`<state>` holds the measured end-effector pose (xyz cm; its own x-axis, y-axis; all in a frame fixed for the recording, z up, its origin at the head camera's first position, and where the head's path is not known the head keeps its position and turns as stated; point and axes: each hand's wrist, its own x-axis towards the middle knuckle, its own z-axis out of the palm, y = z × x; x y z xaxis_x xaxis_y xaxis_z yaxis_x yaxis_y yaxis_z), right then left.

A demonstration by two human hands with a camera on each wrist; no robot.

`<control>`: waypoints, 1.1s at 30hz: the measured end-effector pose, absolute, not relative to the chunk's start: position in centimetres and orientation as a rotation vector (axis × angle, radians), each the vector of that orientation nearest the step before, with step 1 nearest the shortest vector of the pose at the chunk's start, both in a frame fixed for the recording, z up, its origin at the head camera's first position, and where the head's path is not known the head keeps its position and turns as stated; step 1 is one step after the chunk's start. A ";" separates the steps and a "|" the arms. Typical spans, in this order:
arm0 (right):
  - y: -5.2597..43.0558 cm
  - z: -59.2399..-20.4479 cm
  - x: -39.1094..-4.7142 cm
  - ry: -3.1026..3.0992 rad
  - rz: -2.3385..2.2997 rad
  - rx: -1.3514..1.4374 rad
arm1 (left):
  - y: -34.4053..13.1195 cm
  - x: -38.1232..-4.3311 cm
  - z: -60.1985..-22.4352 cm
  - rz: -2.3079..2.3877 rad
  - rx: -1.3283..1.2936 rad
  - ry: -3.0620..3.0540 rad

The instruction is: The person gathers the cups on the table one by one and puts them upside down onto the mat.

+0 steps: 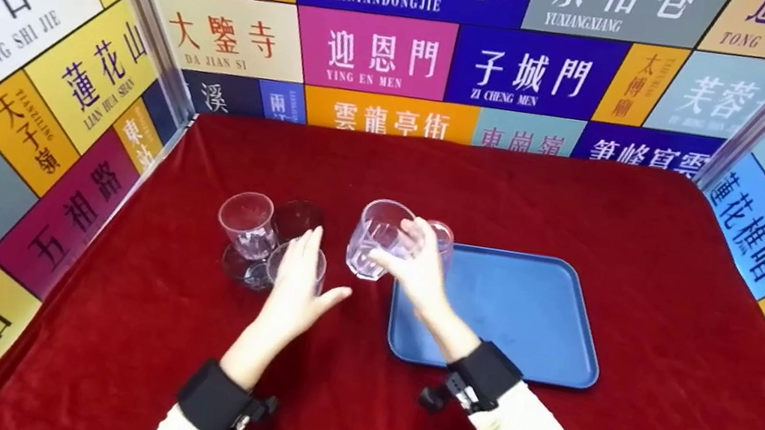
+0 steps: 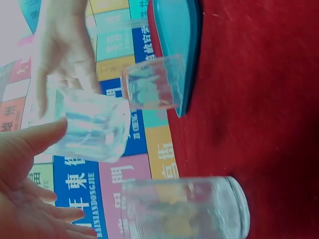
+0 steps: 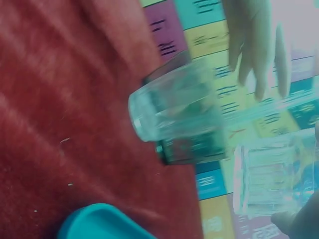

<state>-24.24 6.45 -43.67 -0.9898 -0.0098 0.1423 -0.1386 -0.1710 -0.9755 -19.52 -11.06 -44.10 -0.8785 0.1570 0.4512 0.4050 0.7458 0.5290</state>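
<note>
My right hand (image 1: 421, 262) grips a clear faceted glass tumbler (image 1: 372, 232), tilted slightly and raised left of the tray's far left corner. Its thumb shows against the glass in the right wrist view. My left hand (image 1: 291, 292) has its fingers straight and thumb spread, over a clear glass (image 1: 317, 258) in the group on the left. Beside that hand stand another clear glass (image 1: 250, 225) and dark-tinted glasses, one behind (image 1: 298, 219) and one at the near left (image 1: 235, 265). A pinkish-rimmed clear glass (image 2: 154, 82) stands at the tray's corner, partly behind my right hand.
A blue rectangular tray (image 1: 511, 318) lies on the red cloth (image 1: 339, 406) to the right of centre. Panels of colourful street-name signs (image 1: 376, 55) wall the table at the back and both sides, with metal posts (image 1: 153, 21) at the corners.
</note>
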 end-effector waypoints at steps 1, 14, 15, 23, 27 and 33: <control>6.8 -43.3 -24.0 -1.921 2.385 0.184 | -10.8 -19.7 -44.0 -0.914 -0.452 -2.556; 10.6 -42.8 -21.8 -1.421 2.950 0.346 | -7.4 -20.9 -43.2 -1.165 -0.555 -2.483; 10.8 -42.9 -21.7 -1.401 2.968 0.358 | -7.2 -20.8 -43.1 -1.201 -0.557 -2.479; 11.7 -43.4 -21.2 -1.325 3.099 0.405 | -5.2 -20.7 -43.1 -1.421 -0.660 -2.280; 12.4 -43.5 -21.4 -1.313 3.140 0.419 | -4.6 -20.8 -43.1 -1.448 -0.694 -2.207; 14.7 -43.2 -21.9 -1.426 3.120 0.345 | -3.8 -20.6 -43.0 -1.480 -0.689 -2.203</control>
